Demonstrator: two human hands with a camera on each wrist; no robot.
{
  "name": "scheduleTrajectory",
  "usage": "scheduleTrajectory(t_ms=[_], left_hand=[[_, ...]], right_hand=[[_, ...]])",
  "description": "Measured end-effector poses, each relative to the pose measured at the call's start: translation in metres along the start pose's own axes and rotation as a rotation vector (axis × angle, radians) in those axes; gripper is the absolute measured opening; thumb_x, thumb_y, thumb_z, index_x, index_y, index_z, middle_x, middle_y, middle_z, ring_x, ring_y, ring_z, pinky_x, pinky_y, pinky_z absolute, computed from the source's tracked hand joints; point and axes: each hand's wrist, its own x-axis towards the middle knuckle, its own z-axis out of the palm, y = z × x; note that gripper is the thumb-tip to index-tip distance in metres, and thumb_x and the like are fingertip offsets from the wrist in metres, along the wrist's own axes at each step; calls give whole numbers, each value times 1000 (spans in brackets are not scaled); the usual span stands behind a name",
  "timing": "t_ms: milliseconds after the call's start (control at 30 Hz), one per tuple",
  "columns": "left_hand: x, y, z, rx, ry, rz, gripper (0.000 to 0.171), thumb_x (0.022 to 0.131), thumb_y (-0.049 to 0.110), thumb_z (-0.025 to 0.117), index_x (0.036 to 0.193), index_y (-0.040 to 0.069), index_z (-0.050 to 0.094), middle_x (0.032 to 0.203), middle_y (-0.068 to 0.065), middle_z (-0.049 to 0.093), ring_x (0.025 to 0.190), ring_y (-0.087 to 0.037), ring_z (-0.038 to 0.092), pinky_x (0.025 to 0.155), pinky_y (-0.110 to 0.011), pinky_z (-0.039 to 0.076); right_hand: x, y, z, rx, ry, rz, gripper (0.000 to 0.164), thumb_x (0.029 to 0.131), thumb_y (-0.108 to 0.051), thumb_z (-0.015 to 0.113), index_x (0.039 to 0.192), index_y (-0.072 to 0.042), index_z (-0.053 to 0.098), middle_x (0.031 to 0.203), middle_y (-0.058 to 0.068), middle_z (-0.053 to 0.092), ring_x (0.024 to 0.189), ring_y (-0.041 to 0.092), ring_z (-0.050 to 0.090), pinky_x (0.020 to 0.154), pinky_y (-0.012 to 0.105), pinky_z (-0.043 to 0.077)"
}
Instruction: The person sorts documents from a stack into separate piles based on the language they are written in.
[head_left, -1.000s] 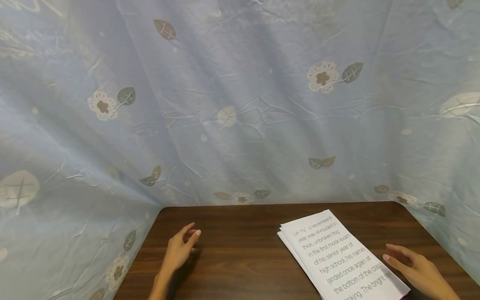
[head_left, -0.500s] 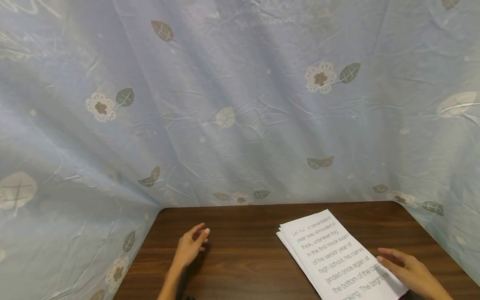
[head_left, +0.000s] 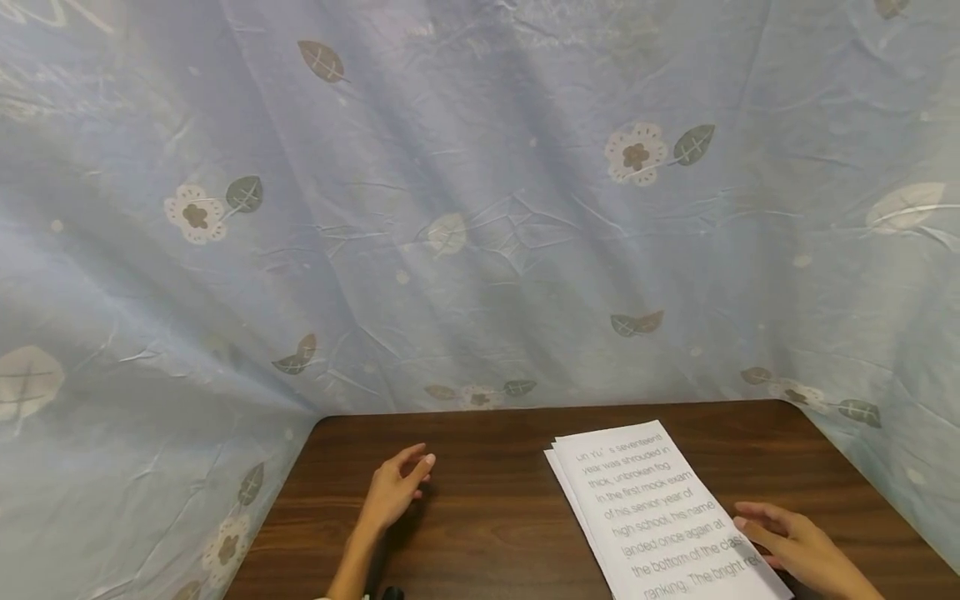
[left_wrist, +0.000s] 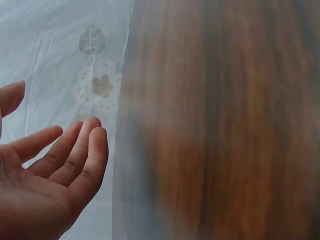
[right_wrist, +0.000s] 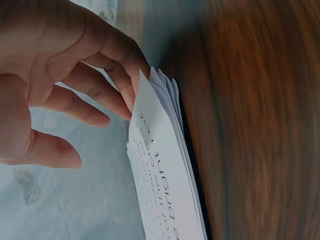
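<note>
A stack of white printed sheets (head_left: 660, 517) lies slanted on the right half of the brown wooden table, large grey text facing up. At its right edge is my right hand (head_left: 798, 546), fingers loosely bent and thumb apart. The right wrist view has the fingers (right_wrist: 122, 60) of that hand against the near corner of the paper stack (right_wrist: 160, 165), whose sheets fan slightly there. My left hand (head_left: 397, 492) hovers over the table's left side, holding nothing. Its relaxed fingers (left_wrist: 80, 160) are spread from the thumb in the left wrist view.
The dark wood table (head_left: 480, 517) has rounded far corners. A pale blue curtain (head_left: 480, 208) with leaf and flower prints surrounds it at the back and sides. A small black object (head_left: 392, 593) shows at the bottom edge beside the left wrist.
The right hand has moved left to the stack's edge, and the sheets have shifted a little left, with the lower ones fanning out more. The left hand has drifted right.
</note>
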Motion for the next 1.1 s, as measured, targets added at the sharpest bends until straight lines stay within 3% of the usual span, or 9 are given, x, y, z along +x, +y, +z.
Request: scheduleTrajectory(t_ms=[300, 667, 1100], left_hand=[[2, 3, 8, 1, -10, 1, 60, 104, 41, 69, 148, 0, 61, 135, -23, 72, 102, -31, 79, 70, -33, 66], [4, 5, 14, 4, -31, 20, 61, 104, 41, 69, 147, -1, 60, 133, -23, 73, 102, -28, 79, 70, -31, 66], [6, 10, 21, -11, -60, 37, 60, 105, 42, 68, 147, -1, 60, 136, -27, 70, 106, -35, 79, 74, -37, 67]], right_hand=[[2, -16, 21, 83, -41, -17, 67, 114, -32, 50, 152, 21, 36, 150, 42, 50, 128, 43, 66, 92, 53, 65], [11, -30, 45, 89, -57, -98, 60, 112, -27, 56, 148, 19, 45, 145, 41, 55, 125, 45, 66, 88, 50, 67], [24, -53, 76, 67, -88, -193, 55, 110, -24, 59, 145, 18, 51, 141, 39, 60, 121, 45, 69, 82, 41, 68]])
